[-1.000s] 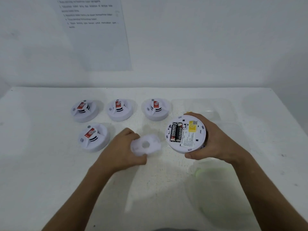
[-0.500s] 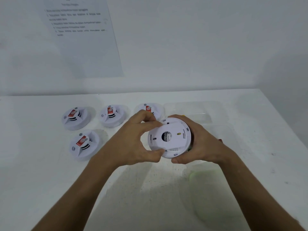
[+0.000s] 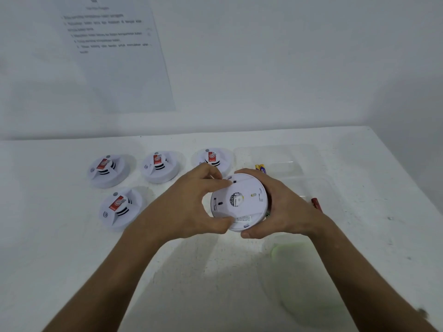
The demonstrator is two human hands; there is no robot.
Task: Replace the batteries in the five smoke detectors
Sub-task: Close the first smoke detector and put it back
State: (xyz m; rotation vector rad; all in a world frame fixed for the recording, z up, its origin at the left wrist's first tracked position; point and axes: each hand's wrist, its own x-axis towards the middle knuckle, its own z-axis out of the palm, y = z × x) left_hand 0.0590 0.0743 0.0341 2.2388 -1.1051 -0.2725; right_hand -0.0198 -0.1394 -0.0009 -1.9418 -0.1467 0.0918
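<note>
Two hands meet over the table [image 3: 60,259] on one smoke detector [image 3: 244,204], held above the surface with its back plate facing the camera. The right hand [image 3: 285,207] wraps around the detector's right rim, thumb curled under the near edge. The left hand [image 3: 189,207] pinches the back plate at its left edge, thumb below and fingers curled over the top. Beyond, four more detectors [image 3: 121,208] sit on the table face up, one nearer at left and three in a row behind. Batteries [image 3: 260,167] lie in a clear tray [image 3: 287,156] past the right hand, and a red one [image 3: 316,203] shows beside the right wrist
</note>
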